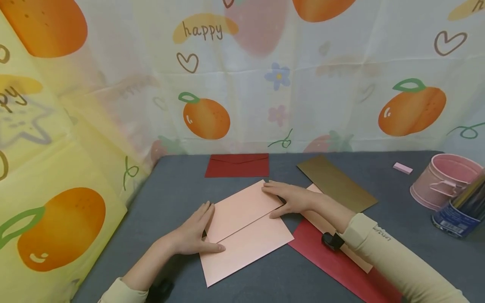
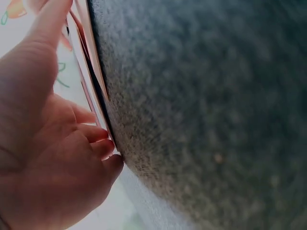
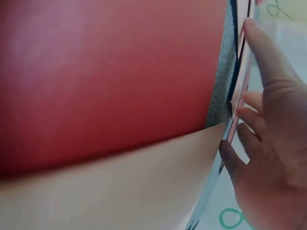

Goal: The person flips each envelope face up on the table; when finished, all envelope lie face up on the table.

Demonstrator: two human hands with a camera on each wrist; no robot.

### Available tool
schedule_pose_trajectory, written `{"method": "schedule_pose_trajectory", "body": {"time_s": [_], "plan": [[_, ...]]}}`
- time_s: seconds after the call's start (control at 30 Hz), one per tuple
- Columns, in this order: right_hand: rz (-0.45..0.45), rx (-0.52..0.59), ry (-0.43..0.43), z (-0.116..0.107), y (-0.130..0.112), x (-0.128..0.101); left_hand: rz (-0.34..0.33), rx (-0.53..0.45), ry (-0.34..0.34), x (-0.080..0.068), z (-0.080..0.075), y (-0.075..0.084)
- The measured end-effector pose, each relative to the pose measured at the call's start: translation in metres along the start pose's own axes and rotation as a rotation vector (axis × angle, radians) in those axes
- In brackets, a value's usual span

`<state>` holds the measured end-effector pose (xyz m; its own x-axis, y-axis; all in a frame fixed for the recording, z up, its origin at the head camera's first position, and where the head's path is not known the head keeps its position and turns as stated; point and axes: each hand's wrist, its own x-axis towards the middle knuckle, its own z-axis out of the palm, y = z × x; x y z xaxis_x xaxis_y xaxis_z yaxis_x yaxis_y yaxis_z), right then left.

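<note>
A pale pink paper (image 1: 242, 248) lies tilted on the dark grey table, in front of me. An edge runs slantwise across its middle, between an upper panel (image 1: 238, 210) and a lower one. My left hand (image 1: 187, 231) rests at the paper's left side, fingers extended along the upper panel's edge and thumb lying on the lower panel. On the right side, my right hand (image 1: 293, 198) touches the upper panel's corner with its fingers, its thumb on the lower panel. In the left wrist view, the fingertips of the left hand (image 2: 57, 153) meet the paper's edge, with thin gaps between layers.
Under my right forearm lie a red sheet (image 1: 314, 252), another pale pink piece (image 1: 363, 261) and a brownish-gold sheet (image 1: 337, 181). A red envelope (image 1: 239, 167) lies behind. To the right stand a pink bucket (image 1: 426, 183), a blue-labelled pencil holder (image 1: 454, 219) and a small pink block (image 1: 402, 168).
</note>
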<state>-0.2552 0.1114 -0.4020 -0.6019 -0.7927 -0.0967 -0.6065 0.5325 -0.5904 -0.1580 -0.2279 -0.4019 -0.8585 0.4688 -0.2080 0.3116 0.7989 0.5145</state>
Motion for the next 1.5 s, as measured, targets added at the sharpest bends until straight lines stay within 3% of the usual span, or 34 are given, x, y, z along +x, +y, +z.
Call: {"method": "schedule_pose_trajectory", "body": {"time_s": [0.3,0.8,1.27,1.5], "plan": [[0.058,-0.031,-0.001,0.0014,0.0012,-0.0011,-0.038,-0.041,-0.001,0.0005,0.0000,0.0010],[0.047,-0.024,0.025,0.0045,0.0047,-0.0010,-0.081,0.027,0.001,0.0008,-0.0017,0.0001],[0.014,-0.036,0.049,0.0040,0.0040,-0.0027,-0.054,0.113,0.054,-0.0003,-0.0023,-0.0001],[0.001,-0.053,0.049,0.0043,0.0040,-0.0024,-0.030,0.085,0.080,-0.0022,-0.0042,-0.0008]]}}
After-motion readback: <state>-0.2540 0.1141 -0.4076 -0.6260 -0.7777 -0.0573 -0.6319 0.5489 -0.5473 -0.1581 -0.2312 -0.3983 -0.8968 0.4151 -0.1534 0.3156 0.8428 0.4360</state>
